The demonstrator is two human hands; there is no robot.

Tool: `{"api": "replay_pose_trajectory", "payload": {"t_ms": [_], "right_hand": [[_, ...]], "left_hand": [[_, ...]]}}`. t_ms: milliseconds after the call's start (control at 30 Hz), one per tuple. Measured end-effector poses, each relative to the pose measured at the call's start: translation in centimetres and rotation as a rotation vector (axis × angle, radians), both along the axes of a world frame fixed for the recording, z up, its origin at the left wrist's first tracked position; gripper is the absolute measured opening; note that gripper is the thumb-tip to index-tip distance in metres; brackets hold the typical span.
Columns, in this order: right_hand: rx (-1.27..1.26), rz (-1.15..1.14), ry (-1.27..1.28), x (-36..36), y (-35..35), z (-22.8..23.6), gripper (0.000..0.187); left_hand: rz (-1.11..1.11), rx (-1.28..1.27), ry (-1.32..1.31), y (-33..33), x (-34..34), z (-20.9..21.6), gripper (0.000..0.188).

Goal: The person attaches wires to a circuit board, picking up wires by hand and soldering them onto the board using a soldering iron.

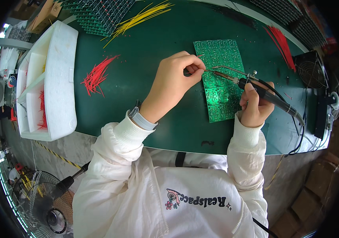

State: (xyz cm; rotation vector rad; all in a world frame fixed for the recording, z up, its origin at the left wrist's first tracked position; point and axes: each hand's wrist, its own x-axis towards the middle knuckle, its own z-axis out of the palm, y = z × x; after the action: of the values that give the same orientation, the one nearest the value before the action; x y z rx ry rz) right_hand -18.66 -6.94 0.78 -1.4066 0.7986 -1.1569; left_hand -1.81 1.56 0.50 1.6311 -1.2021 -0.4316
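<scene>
A green panel of printed circuit boards (223, 95) lies on the table in front of me. My left hand (181, 73) is closed in a pinch at the panel's left edge. What its fingertips hold is too small to make out; a short red sliver (200, 56) shows just beyond the knuckles. My right hand (256, 105) grips a black soldering iron (261, 91) with a thin metal guide tube fixed along it. The iron's tip points left over the panel, close to my left fingertips.
Red wires (98, 77) lie in a pile at left, with yellow wires (141, 19) behind. A white foam box (60, 79) stands at the left edge. More red wires (282, 45) and a black fan unit (311, 70) are at right. The iron's cable (299, 119) hangs nearby.
</scene>
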Motion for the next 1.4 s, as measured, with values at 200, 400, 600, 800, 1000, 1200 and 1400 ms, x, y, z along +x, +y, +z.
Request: {"api": "replay_pose_trajectory", "payload": {"t_ms": [200,400,600,800,1000,1200,1400], "right_hand": [[0.006,-0.013,0.003,0.04,-0.06,-0.08,0.012],[-0.001,-0.007,0.015,-0.01,-0.16,-0.15,0.013],[-0.009,0.001,0.012,-0.05,-0.11,-0.17,0.013],[-0.017,-0.005,0.033,0.04,-0.21,-0.47,0.014],[-0.099,-0.025,0.050,0.14,-0.34,-0.54,0.013],[-0.091,-0.019,0.052,0.13,-0.34,-0.41,0.013],[-0.023,-0.014,0.024,0.01,-0.21,-0.23,0.013]], "left_hand": [[-0.007,0.014,0.027,-0.15,0.00,0.13,0.009],[0.002,0.011,0.020,-0.21,-0.08,0.10,0.008],[0.009,0.020,0.024,-0.18,-0.29,0.21,0.009],[0.026,0.021,0.017,-0.19,-0.49,-0.22,0.010],[0.037,0.007,0.009,-0.34,-0.72,-0.22,0.010],[0.043,0.018,0.011,-0.40,-0.64,-0.34,0.010],[0.052,0.022,0.006,-0.39,-0.75,-0.25,0.010]]}}
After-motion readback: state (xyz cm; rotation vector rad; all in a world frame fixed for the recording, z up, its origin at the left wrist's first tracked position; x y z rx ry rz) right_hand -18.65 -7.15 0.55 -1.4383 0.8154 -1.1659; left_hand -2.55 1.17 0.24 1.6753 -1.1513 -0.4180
